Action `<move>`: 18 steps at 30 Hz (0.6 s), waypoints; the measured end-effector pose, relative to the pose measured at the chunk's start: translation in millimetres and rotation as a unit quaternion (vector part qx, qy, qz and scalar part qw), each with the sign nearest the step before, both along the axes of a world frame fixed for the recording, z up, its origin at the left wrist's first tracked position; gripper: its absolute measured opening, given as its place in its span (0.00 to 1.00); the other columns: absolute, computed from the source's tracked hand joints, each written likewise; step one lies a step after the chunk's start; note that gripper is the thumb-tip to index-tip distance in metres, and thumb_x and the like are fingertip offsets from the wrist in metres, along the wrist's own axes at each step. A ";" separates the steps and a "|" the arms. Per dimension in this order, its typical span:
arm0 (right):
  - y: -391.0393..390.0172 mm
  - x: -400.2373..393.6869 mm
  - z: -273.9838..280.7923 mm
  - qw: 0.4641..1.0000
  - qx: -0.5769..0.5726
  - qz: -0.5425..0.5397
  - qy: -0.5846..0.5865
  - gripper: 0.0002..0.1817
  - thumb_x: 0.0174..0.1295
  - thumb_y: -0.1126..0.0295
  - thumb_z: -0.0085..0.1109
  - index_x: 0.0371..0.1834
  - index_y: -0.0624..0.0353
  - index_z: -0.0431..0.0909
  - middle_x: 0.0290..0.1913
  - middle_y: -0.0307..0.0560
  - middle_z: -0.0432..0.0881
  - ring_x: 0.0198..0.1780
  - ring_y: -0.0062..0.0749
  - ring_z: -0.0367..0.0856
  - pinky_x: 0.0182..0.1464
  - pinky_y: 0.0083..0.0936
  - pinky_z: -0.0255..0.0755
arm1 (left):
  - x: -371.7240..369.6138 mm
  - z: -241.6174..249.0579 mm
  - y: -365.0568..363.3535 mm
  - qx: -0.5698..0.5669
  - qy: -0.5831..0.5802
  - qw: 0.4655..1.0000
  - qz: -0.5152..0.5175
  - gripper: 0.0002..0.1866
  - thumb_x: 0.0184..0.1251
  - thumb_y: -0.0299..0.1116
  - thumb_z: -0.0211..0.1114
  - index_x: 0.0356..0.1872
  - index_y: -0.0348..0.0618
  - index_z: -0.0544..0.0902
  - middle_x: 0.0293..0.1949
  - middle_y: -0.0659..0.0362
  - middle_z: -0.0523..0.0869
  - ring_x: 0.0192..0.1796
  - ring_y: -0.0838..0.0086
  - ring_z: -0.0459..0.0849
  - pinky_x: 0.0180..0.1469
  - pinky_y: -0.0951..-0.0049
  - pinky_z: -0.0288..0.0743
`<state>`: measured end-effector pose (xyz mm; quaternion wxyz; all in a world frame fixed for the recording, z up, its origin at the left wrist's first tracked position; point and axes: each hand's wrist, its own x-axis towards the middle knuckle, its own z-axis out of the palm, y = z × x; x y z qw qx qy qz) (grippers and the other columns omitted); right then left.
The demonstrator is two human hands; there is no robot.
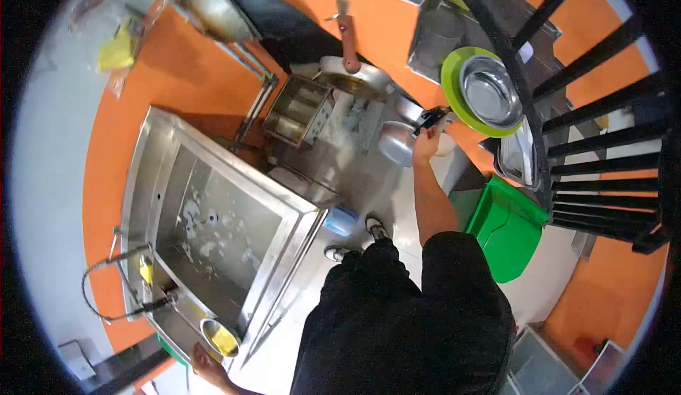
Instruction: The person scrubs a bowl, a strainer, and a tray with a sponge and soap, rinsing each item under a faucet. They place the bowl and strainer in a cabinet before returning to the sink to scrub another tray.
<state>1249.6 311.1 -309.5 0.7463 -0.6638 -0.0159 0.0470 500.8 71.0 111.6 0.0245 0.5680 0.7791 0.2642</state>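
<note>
At the upper centre, my right hand is closed round the black handle of a metal saucepan. A smaller metal pot is just behind it. My left hand is low at the left, beside the sink's near corner, with its fingers extended and nothing seen in them. Closest to it is a small metal bowl on the sink ledge. Something yellow, perhaps a sponge, lies in this bowl.
A steel sink with foamy water fills the left. Stacked bowls on a green plate stand beside black railings. A green bin is at right; a large pan and metal rack are on the floor ahead.
</note>
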 end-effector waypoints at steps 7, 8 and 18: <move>-101.7 -41.5 -22.9 0.956 -0.287 0.023 -0.057 0.20 0.60 0.64 0.58 0.52 0.66 0.75 0.46 0.54 0.83 0.51 0.45 0.81 0.57 0.35 0.73 | -69.1 -32.2 -59.9 0.002 -0.014 0.995 0.101 0.22 0.79 0.42 0.53 0.54 0.29 0.79 0.48 0.46 0.86 0.50 0.63 0.86 0.51 0.64 0.79; -122.7 -54.9 -20.0 0.925 -0.372 0.007 -0.070 0.20 0.60 0.63 0.57 0.51 0.66 0.76 0.47 0.57 0.83 0.51 0.48 0.82 0.57 0.36 0.73 | -74.9 -37.2 -68.9 0.005 -0.032 0.992 0.126 0.23 0.80 0.44 0.50 0.56 0.30 0.78 0.49 0.47 0.86 0.50 0.64 0.85 0.50 0.64 0.79; -300.3 -160.2 -35.9 0.385 -0.796 0.336 -0.325 0.09 0.62 0.70 0.54 0.36 0.53 0.86 0.45 0.44 0.88 0.40 0.40 0.87 0.41 0.31 0.80 | -222.1 -99.2 -250.8 -0.003 -0.088 0.972 0.219 0.14 0.79 0.34 0.52 0.45 0.31 0.79 0.41 0.49 0.86 0.42 0.67 0.85 0.46 0.68 0.82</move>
